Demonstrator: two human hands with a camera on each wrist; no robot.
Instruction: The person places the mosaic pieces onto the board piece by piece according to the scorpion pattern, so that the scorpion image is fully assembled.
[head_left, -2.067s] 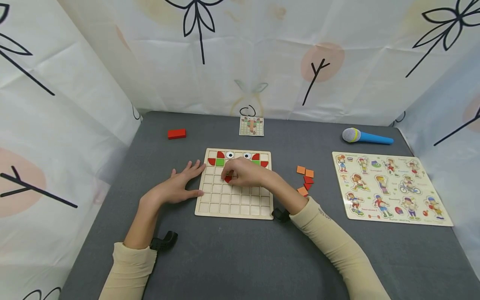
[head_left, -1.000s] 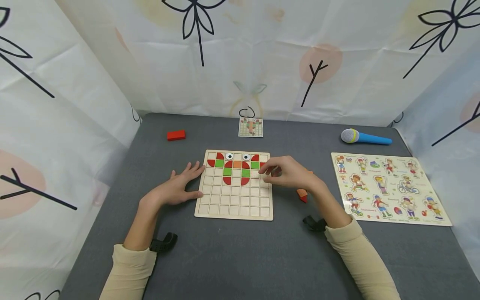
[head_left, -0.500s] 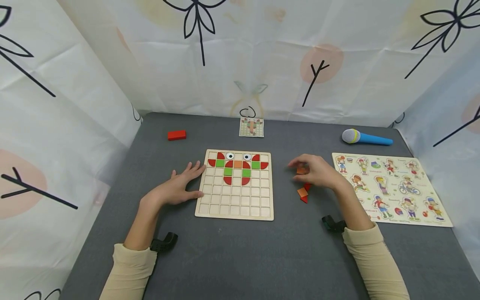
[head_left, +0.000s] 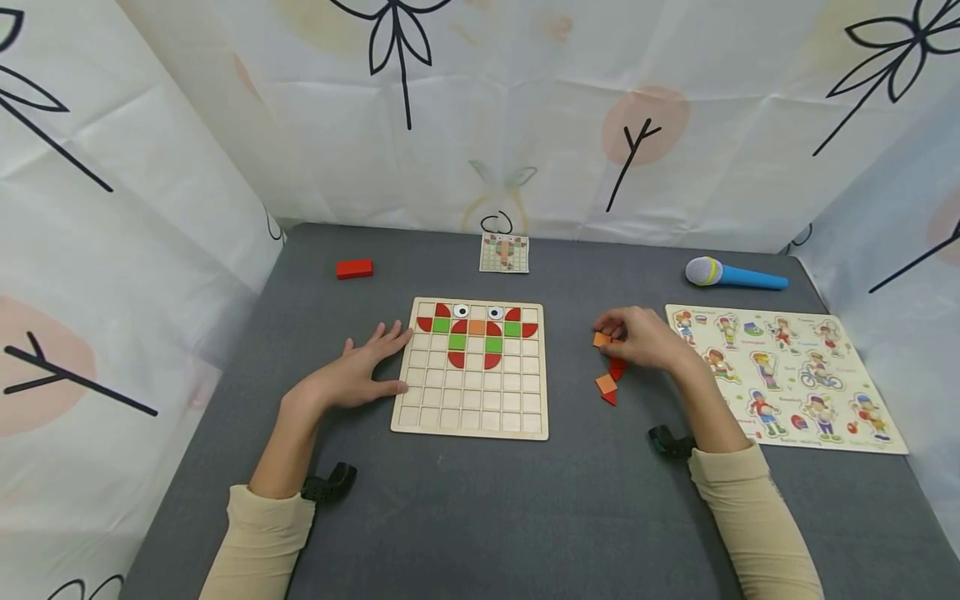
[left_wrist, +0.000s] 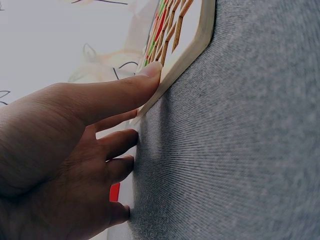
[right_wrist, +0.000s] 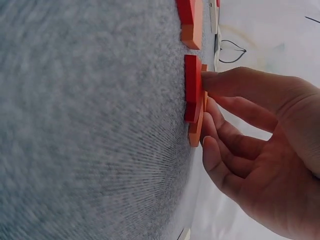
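On the wooden grid board [head_left: 469, 398], red quarter-round, green and orange tiles and two eye tiles [head_left: 495, 313] fill part of the upper rows. My left hand [head_left: 358, 367] lies at the board's left edge with fingers spread. Its thumb [left_wrist: 145, 80] touches the rim in the left wrist view. To the right of the board, my right hand [head_left: 643, 337] pinches an orange square tile [head_left: 602, 339] between thumb and fingers. Beside it lie red tiles [head_left: 617, 364], another orange tile [head_left: 606, 383] and a red triangle [head_left: 610, 398]. The fingers partly cover a further orange tile.
A small pattern card [head_left: 504, 253] stands behind the board. At the back left lies a red block [head_left: 354, 268]. A toy microphone [head_left: 735, 273] and a picture puzzle board [head_left: 787, 379] occupy the right side. Printed cloth surrounds the grey table.
My right hand moved from the board rightward to the loose tiles, and its fingers closed on an orange one. The red quarter-round it held earlier now sits on the grid. My left hand stayed.
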